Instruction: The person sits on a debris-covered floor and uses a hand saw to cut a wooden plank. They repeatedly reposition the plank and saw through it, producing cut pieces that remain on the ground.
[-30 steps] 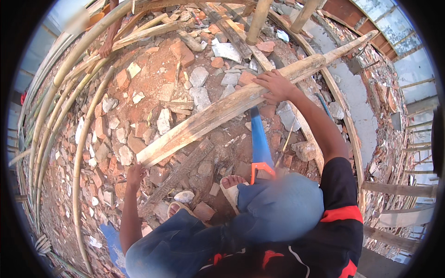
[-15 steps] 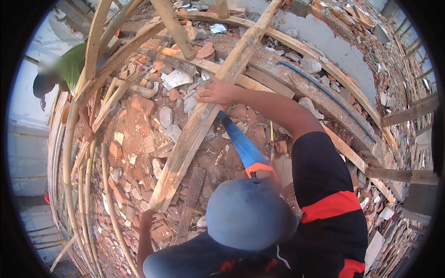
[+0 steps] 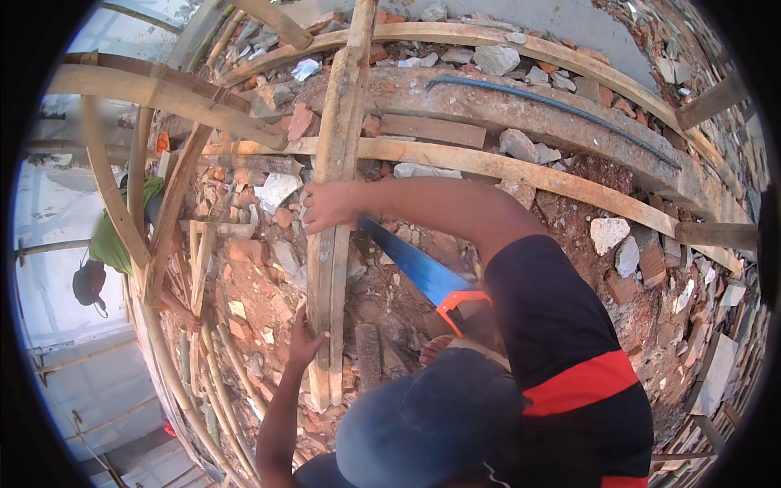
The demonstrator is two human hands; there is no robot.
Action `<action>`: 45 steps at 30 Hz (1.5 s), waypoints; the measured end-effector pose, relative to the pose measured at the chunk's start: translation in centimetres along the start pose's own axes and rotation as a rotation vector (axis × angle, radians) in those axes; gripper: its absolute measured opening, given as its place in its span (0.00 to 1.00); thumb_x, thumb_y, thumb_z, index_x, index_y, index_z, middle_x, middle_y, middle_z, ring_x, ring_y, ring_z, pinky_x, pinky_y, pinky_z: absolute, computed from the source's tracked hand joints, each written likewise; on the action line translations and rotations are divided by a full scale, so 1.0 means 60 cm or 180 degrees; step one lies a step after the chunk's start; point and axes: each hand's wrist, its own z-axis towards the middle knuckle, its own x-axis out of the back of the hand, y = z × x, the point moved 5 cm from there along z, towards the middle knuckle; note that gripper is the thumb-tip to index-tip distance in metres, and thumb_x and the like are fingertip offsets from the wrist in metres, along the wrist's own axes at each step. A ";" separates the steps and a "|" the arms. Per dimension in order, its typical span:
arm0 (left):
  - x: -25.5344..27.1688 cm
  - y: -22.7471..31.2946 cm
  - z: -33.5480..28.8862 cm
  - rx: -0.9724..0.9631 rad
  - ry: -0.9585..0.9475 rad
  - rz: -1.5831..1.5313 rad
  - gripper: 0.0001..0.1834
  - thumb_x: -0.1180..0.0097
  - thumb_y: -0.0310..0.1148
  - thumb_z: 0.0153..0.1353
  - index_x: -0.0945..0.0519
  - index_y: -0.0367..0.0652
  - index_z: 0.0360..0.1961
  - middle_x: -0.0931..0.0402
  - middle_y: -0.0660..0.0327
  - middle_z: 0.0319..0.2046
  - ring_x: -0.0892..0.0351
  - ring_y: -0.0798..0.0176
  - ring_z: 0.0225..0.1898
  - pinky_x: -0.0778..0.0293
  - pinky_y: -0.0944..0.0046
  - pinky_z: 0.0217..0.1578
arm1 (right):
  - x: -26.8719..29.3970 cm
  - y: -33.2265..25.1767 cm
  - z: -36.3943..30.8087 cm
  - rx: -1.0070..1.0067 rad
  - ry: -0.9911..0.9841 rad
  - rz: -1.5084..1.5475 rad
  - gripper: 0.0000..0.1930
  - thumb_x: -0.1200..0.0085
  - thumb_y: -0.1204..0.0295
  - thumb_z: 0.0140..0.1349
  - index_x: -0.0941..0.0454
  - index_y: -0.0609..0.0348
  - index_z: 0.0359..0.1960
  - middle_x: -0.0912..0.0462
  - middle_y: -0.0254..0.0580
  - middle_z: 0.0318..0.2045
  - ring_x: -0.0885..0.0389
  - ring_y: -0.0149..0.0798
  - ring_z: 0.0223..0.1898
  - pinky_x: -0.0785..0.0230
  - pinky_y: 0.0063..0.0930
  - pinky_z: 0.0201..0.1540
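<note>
A long wooden beam (image 3: 332, 268) lies over the rubble and runs away from me. Wrapped over its top, my right hand (image 3: 329, 207) has its fingers bent down the left side. Nearer to me, my left hand (image 3: 305, 342) is at the beam's left edge, thumb stretched over the wood and fingers apart from it. A handsaw (image 3: 419, 262) with a blue blade and orange handle lies right of the beam. Its blade tip is close to my right wrist, and neither hand is on its handle. Behind a blurred blue-grey rounded shape (image 3: 427, 415), part of the saw's surroundings is hidden.
Broken bricks and concrete chunks (image 3: 521, 146) cover the ground. Long wooden strips (image 3: 488, 167) and a blue bent rod (image 3: 561, 106) lie beyond. At the left are leaning poles (image 3: 183, 211) and a person in a green shirt (image 3: 114, 244), whose hand is near the bamboo.
The view has turned, so the beam now stands nearly straight ahead. My left hand has moved from the beam's near end to farther up its left edge. My right hand stays on the beam.
</note>
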 end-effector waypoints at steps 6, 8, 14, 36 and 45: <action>-0.027 0.026 0.008 0.0016 0.0049 0.0794 0.38 0.34 0.35 0.65 0.43 0.32 0.67 0.25 0.36 0.56 0.23 0.36 0.59 0.28 0.47 0.58 | -0.011 0.010 0.001 0.0001 -0.0107 -0.0049 0.49 0.22 0.44 0.39 0.30 0.38 0.66 0.19 0.26 0.54 0.27 0.44 0.65 0.40 0.51 0.61; -0.025 0.026 0.002 -0.0032 0.0043 0.0776 0.38 0.35 0.36 0.65 0.43 0.32 0.67 0.25 0.36 0.55 0.23 0.35 0.58 0.28 0.46 0.57 | -0.006 0.002 0.000 -0.0006 -0.0033 -0.0058 0.45 0.22 0.45 0.40 0.28 0.38 0.63 0.18 0.27 0.51 0.24 0.44 0.60 0.39 0.49 0.60; -0.021 0.028 0.020 0.0125 0.0092 0.0588 0.36 0.35 0.37 0.65 0.39 0.31 0.66 0.24 0.39 0.56 0.22 0.40 0.59 0.27 0.49 0.58 | -0.004 0.002 -0.010 -0.0045 -0.0013 -0.0155 0.48 0.22 0.43 0.39 0.29 0.37 0.65 0.17 0.26 0.53 0.26 0.46 0.65 0.38 0.49 0.59; -0.012 0.147 0.309 0.0943 -0.0262 -0.1107 0.53 0.47 0.72 0.63 0.30 0.28 0.68 0.27 0.41 0.64 0.29 0.50 0.66 0.37 0.53 0.67 | -0.003 0.001 0.005 -0.0107 -0.0107 0.0014 0.52 0.20 0.55 0.36 0.32 0.41 0.69 0.22 0.29 0.59 0.26 0.38 0.62 0.40 0.44 0.65; -0.025 0.130 0.337 0.1015 -0.0236 -0.0624 0.59 0.44 0.75 0.57 0.32 0.27 0.69 0.30 0.36 0.65 0.31 0.43 0.68 0.35 0.49 0.67 | -0.006 0.004 0.010 -0.0176 -0.0105 0.0088 0.48 0.22 0.62 0.38 0.31 0.39 0.66 0.20 0.27 0.57 0.23 0.38 0.59 0.38 0.46 0.63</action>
